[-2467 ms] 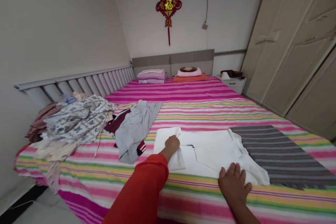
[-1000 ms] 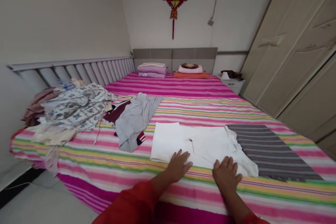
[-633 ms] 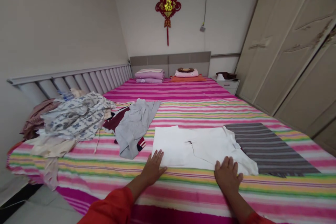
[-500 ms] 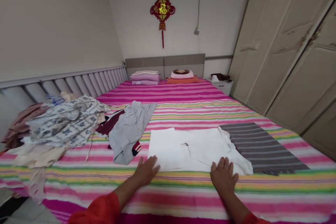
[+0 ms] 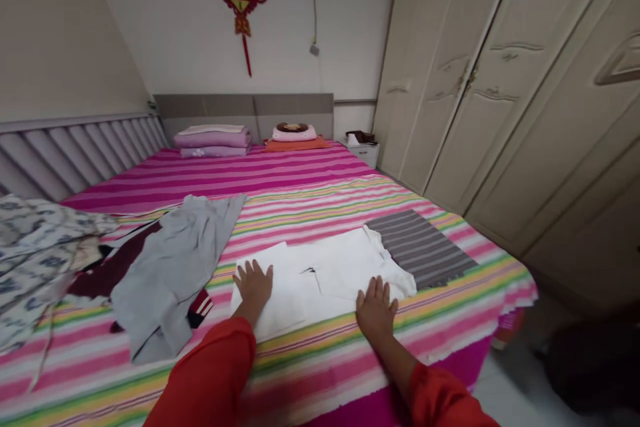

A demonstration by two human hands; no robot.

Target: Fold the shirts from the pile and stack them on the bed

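Observation:
A white shirt [image 5: 335, 270] lies spread flat on the striped bedsheet [image 5: 320, 367], its collar end to the right. My left hand [image 5: 254, 287] rests flat on the shirt's left end with fingers spread. At the near edge, towards the right, my right hand [image 5: 376, 310] touches the fabric, its fingers stretched out. Neither hand grips anything. A grey striped cloth [image 5: 420, 247] lies flat beyond the shirt's right end, partly under it. To the left is a crumpled grey garment [image 5: 175, 280], with a maroon garment [image 5: 120, 263] beside and partly beneath it.
A heap of patterned clothes [image 5: 35, 247] lies at the far left. Folded purple bedding [image 5: 213, 140] and a pink folded stack [image 5: 294, 135] sit by the headboard [image 5: 295, 107]. A wardrobe [image 5: 475, 93] and a small nightstand [image 5: 365, 152] stand on the right.
My left hand has moved from beside the shirt's near left corner up onto its left end. My right hand stays at the near edge. The view has turned to the right.

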